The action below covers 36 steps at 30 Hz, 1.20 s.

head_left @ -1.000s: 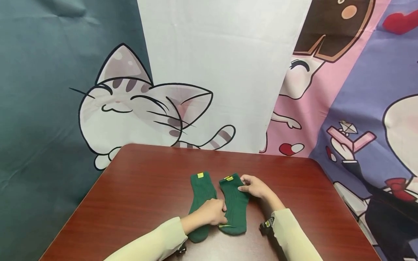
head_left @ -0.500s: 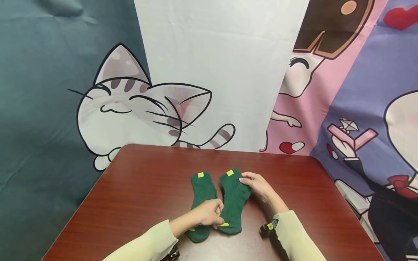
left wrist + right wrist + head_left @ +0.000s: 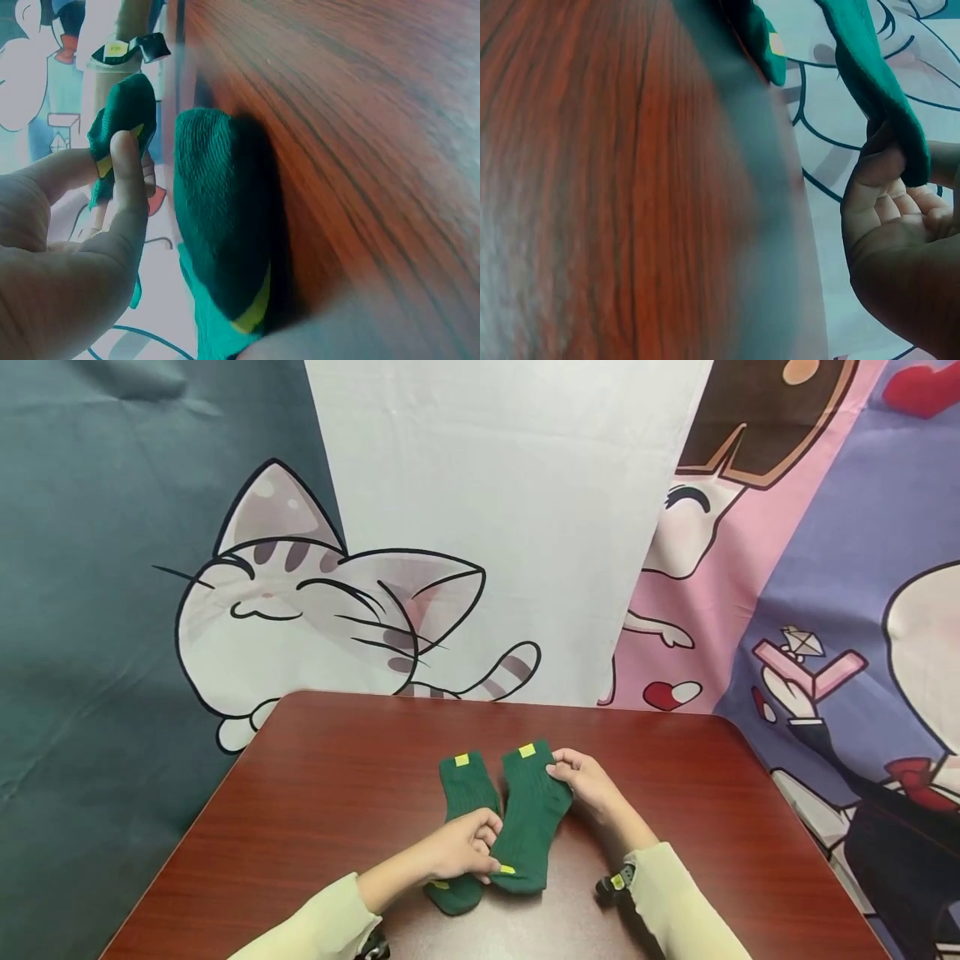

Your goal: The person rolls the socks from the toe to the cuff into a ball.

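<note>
Two dark green socks with yellow patches are side by side over the table. My left hand (image 3: 459, 847) pinches the toe end of the right-hand sock (image 3: 531, 818) between thumb and fingers, at its yellow stripe. At that sock's cuff end, my right hand (image 3: 588, 781) pinches the edge, and in the right wrist view the cloth hangs between thumb and fingers. Both wrist views show this sock raised off the tabletop. The other sock (image 3: 225, 210) lies flat on the wood, its middle partly covered by my left hand in the head view.
The reddish-brown wooden table (image 3: 322, 793) carries the socks. Behind it hangs a printed backdrop (image 3: 495, 527) with a cartoon cat and figures. Each wrist wears a dark camera band, such as the right wrist camera (image 3: 615, 883).
The right-hand sock has shifted slightly left and up between both hands, its cuff now flatter with the yellow tag showing fully. My left hand has moved a little left. The other sock stays put.
</note>
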Each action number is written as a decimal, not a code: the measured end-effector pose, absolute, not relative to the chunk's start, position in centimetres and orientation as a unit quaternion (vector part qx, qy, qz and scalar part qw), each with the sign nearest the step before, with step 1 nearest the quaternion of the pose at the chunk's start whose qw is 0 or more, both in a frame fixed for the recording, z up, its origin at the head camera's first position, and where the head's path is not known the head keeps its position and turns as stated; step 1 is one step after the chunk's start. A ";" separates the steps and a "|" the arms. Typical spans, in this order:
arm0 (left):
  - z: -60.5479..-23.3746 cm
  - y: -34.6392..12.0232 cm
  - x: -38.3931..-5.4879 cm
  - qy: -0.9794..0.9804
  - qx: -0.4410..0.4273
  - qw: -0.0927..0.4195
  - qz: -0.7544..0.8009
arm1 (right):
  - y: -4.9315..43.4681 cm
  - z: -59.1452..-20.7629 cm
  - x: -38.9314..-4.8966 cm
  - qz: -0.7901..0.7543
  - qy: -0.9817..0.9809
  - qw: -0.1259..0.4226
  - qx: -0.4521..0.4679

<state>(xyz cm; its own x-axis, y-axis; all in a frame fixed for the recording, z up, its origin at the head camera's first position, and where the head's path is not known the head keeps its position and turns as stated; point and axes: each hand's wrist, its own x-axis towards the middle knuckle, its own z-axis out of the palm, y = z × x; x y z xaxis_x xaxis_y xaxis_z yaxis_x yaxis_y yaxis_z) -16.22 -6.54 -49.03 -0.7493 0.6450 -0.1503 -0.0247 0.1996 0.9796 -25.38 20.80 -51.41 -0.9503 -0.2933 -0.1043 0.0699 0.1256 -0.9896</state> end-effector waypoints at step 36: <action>-49.3 -12.2 -16.2 0.703 0.192 0.314 0.609 | 14.6 -51.5 -26.3 -0.637 0.761 0.098 -0.069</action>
